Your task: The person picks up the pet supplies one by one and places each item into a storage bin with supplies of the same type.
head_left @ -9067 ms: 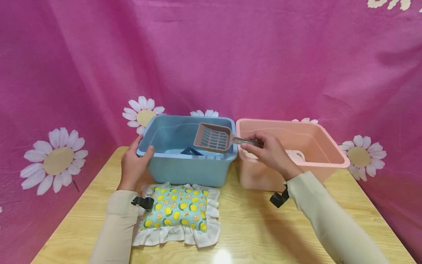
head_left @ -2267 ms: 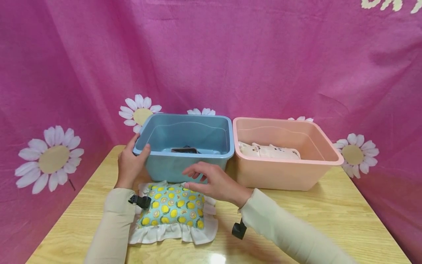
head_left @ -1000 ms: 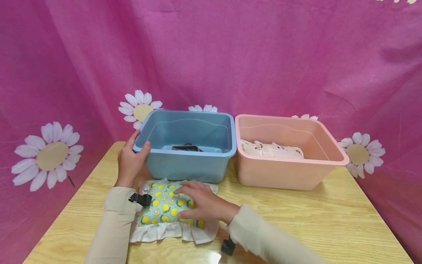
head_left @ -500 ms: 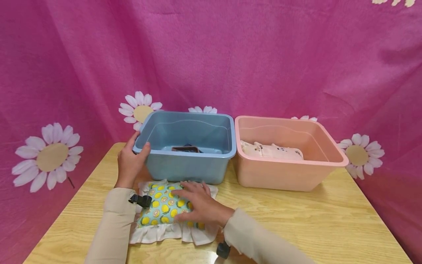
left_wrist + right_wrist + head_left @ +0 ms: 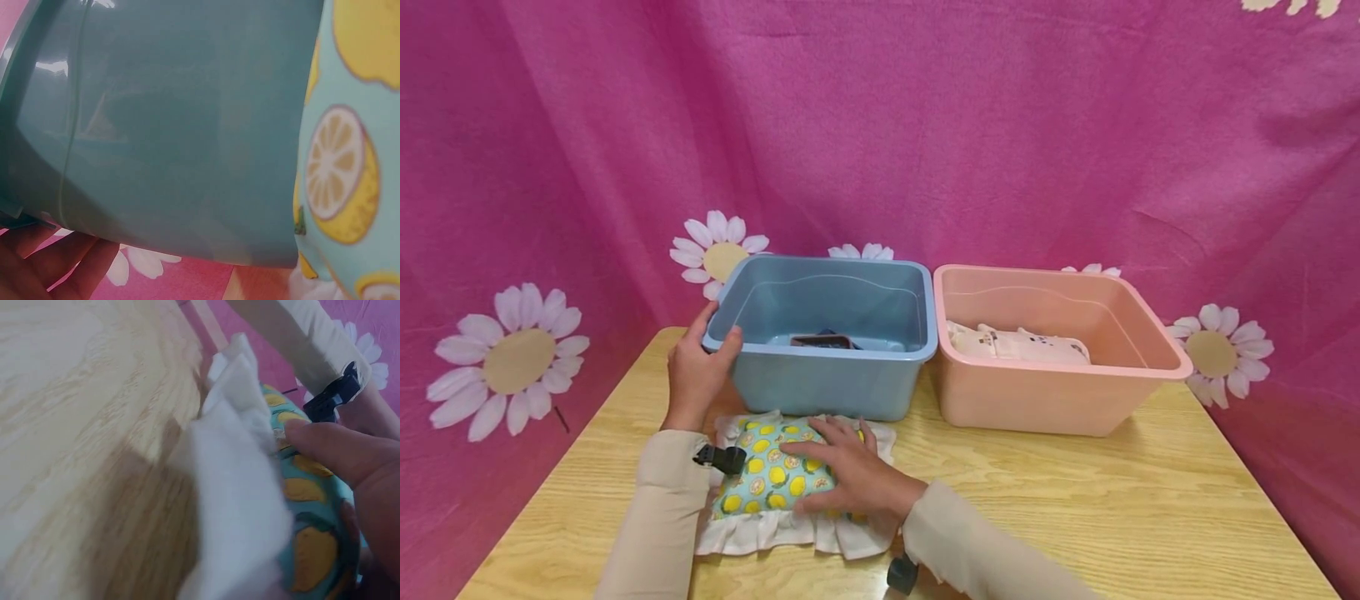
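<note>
A blue plastic bin stands at the back of the table, and my left hand holds its left end, thumb at the front corner of the rim. In the left wrist view, fingers curl at the bin's edge. In front lies a small lemon-print cushion with a white ruffled border. My right hand rests on the cushion's right half, fingers spread. The right wrist view shows the thumb against the print beside the ruffle. Inside the blue bin lie a brown-edged scoop and something dark blue.
A pink bin stands right of the blue one, with a cream printed cloth item inside. Both are on a wooden table. A pink curtain with daisies hangs close behind and at the sides.
The right hand earlier held the scoop over the blue bin; the scoop now lies inside. That hand came down onto the cushion and shifted slightly left. The left hand stays at the bin.
</note>
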Demonstrator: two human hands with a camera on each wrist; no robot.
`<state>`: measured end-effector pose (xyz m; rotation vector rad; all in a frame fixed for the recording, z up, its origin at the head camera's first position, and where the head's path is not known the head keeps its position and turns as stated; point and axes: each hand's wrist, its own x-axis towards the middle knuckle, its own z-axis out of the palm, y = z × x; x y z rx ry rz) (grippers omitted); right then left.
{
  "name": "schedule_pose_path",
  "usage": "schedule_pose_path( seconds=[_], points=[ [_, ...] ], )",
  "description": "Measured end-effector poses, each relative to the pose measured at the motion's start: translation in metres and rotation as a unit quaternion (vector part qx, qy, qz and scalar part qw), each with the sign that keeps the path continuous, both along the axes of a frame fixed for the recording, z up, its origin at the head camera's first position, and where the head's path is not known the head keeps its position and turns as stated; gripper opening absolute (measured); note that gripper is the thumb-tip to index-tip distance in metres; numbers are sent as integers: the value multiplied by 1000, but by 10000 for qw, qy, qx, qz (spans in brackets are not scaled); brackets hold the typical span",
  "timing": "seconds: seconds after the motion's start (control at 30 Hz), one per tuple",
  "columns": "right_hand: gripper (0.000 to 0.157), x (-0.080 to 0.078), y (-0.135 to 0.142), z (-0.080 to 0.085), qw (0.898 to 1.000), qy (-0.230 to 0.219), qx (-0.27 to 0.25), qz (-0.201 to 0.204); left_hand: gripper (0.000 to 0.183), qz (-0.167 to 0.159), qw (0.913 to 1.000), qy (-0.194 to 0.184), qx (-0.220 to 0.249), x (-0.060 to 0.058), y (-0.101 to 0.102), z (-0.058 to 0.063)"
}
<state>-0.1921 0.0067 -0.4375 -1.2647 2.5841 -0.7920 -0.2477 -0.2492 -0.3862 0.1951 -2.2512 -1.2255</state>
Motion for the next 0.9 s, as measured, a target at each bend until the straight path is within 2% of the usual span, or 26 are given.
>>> schedule_pose_path(
  seconds=[0.27,0.9],
  points=[
    [84,-1,3,-9,9986,-509,-43,-161,61,-77,9999,-91,91,1,1,-2],
    [93,-5,1,-14,9982,-202,515,-240,60,-26,10000,66,10,-3,-2,-1]
  ],
)
